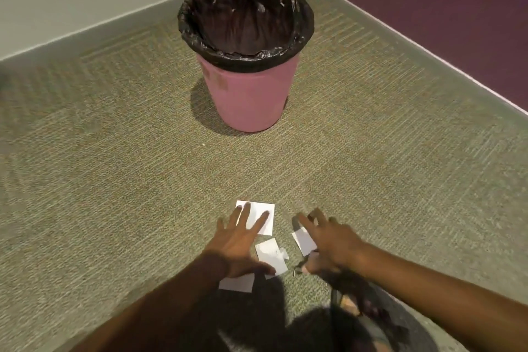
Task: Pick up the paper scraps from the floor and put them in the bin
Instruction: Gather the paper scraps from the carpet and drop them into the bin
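**Thin paper on carpet: pinch the edges, do not press flat**

Low in the centre of the frame, several white paper scraps lie close together on the green-grey woven carpet point(114, 180). The largest, a flat square white sheet point(258, 216), sits furthest up; a crumpled white scrap point(270, 254) lies just below it; a small white rectangle point(303, 240) lies to the right, and another flat white piece point(237, 283) sits at lower left.

The left hand point(238, 246) is spread wide, fingers splayed, fingertips resting on the square sheet and the heel over the lower-left piece; it grips nothing. The right hand point(328, 243) is also open, its fingers fanned above the small rectangle and partly covering it; whether it touches the paper cannot be told.

The scraps look feather-light, thin and limp, so weight is no concern. The trouble is likely the flat ones, which hug the carpet pile and give no edge to grasp. Sliding them together and pinching a lifted corner should work better than pressing down. The crumpled scrap offers raised folds for an easy pinch.

The pink plastic bin with a black liner bag point(247, 94) stands upright in the upper centre, well apart from the scraps, its mouth open.
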The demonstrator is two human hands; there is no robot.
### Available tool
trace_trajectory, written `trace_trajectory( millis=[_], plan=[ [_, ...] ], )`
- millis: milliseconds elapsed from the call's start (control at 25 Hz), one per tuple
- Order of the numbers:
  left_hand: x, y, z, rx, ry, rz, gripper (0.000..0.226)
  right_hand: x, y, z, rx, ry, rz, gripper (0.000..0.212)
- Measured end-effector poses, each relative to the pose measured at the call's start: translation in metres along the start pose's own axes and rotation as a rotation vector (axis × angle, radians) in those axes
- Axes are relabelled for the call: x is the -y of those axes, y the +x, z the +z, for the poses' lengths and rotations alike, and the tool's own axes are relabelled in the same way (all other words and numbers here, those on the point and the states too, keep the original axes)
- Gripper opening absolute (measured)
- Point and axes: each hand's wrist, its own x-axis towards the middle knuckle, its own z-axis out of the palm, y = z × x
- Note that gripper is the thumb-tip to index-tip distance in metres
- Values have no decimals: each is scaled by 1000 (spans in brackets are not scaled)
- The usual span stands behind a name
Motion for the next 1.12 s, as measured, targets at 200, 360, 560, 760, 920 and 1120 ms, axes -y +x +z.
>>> trace_trajectory(
  millis=[200, 360, 560, 760, 920, 1120],
  plan=[
    [-27, 13, 17, 19, 37, -76, 133, 15, 5, 57, -59, 42, 152, 120],
    [-33, 18, 11, -19, 157, -74, 107, 20, 5, 65, -203, 46, 60, 77],
    [-30, 21, -11, -99, 156, -38, 67, 23, 8, 61, -238, 225, -55, 34],
    [-32, 20, -20, -98, 83, -47, 94, 31, 12, 49, -240, 253, -92, 33],
    [-34, 25, -28, 37, 158, -32, 105, 35, 10, 46, -239, 190, -109, 47],
    [-38, 24, -25, -3, 218, 5, 87, 49, 12, 45, -14, 154, 34, 95]
  ],
)
